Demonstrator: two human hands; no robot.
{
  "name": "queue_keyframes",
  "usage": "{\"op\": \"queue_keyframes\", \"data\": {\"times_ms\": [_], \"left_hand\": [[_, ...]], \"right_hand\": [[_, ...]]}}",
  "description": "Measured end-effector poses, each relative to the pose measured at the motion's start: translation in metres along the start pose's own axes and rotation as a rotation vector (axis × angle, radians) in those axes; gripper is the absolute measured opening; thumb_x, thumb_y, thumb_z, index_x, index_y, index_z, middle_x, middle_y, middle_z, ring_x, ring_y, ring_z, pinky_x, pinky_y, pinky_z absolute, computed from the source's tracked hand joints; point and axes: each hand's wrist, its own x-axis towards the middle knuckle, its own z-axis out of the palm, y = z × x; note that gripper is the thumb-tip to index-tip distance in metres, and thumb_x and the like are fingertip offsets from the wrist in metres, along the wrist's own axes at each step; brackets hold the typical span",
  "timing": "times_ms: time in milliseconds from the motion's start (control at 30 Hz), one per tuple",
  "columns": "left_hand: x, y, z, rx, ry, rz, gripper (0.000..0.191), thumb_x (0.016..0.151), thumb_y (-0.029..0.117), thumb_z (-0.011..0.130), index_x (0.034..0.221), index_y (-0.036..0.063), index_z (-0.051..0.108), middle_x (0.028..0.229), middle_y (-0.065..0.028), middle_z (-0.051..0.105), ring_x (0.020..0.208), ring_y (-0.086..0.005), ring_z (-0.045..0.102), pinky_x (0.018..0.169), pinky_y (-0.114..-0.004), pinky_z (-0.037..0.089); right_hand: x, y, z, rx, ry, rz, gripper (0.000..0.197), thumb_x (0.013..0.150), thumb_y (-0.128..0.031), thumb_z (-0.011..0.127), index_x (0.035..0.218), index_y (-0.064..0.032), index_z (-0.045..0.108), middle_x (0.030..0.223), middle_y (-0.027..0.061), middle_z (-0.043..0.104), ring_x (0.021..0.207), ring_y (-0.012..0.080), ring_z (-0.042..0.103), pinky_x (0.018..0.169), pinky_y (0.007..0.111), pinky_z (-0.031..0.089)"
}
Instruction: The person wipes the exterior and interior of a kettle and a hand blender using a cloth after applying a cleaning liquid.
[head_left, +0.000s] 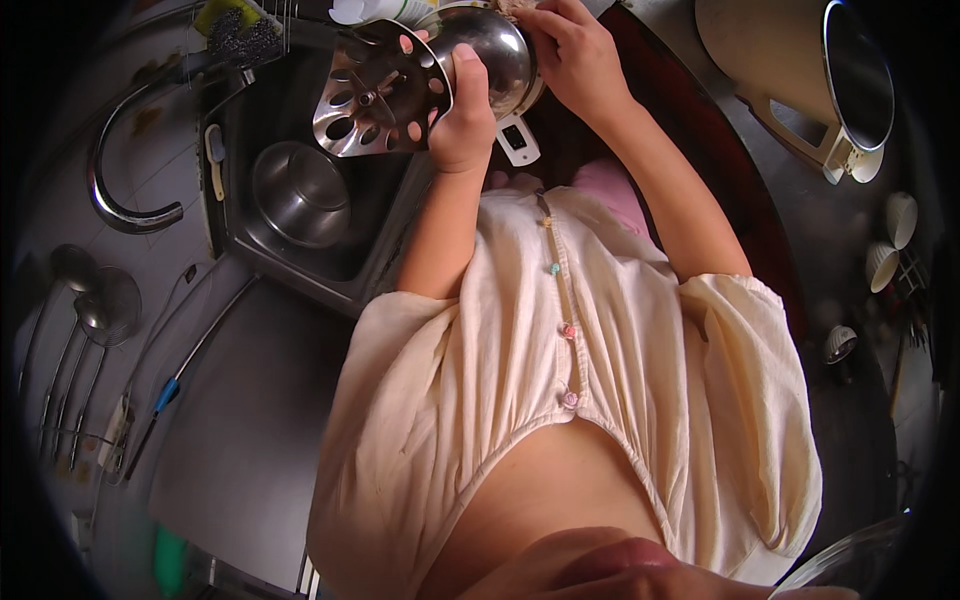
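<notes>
My left hand (465, 112) grips the steel head of what looks like a soymilk maker (491, 64), with its rounded dome upward in the picture. Around its blade is a curved guard (382, 90) pierced with round holes, facing left. A pale plastic part with a dark socket (516, 139) shows below the dome. At the top edge, the fingers of my right hand (581, 64) pinch a brownish scrubbing cloth or pad (514, 6) against the far side of the head. The frame's edge cuts off part of this pad.
A steel bowl (301, 195) lies in the sink (367, 255), beside a curved faucet (112, 165) and a peeler (215, 161). A sponge with steel wool (244, 34) sits in a rack. Ladles (90, 304) hang left. A beige jug (787, 67) stands on the right counter, near small white bowls (883, 266).
</notes>
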Motion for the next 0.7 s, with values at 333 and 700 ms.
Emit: {"op": "queue_keyframes", "data": {"times_ms": [333, 700], "left_hand": [[0.001, -0.006, 0.008, 0.025, 0.099, 0.164, 0.026, 0.083, 0.008, 0.069, 0.105, -0.0039, 0.06, 0.097, -0.007, 0.063, 0.086, -0.0162, 0.061, 0.08, -0.031, 0.051], [-0.014, 0.007, -0.008, -0.1, 0.161, -0.106, 0.056, 0.087, 0.015, 0.076, 0.128, -0.0051, 0.044, 0.121, -0.0108, 0.055, 0.106, -0.0195, 0.057, 0.095, -0.033, 0.048]], "right_hand": [[-0.07, -0.03, -0.008, 0.1, 0.02, 0.233, 0.025, 0.088, 0.001, 0.066, 0.112, -0.0075, 0.07, 0.093, 0.0103, 0.063, 0.074, 0.0281, 0.065, 0.063, 0.034, 0.053], [-0.047, -0.016, 0.005, 0.09, 0.108, 0.176, 0.027, 0.089, 0.003, 0.065, 0.111, -0.0115, 0.07, 0.097, 0.0099, 0.061, 0.07, 0.0229, 0.064, 0.062, 0.032, 0.053]]}}
